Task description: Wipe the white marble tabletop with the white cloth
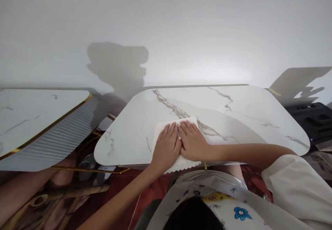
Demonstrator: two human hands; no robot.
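A white cloth (183, 163) with a wavy front edge is spread on the white marble-patterned tabletop (129, 129), near its front side. My left hand (166, 146) lies flat on the cloth's left part, fingers stretched out and pointing away from me. On the right part rests my right hand (194, 138), likewise flat with fingers extended. The two hands touch or nearly touch at the thumbs. Under them, most of the cloth is covered; its far edge shows beyond my fingertips, and its front edge hangs a little past the tabletop.
Behind the tabletop rises a pale wall (194, 33) with shadows on it. To the left stands another marble-patterned table (46, 116) with a gold rim and ribbed side. A black object (311, 119) is at the right. A wooden frame (59, 195) and a person's bare leg (23, 195) are at lower left.
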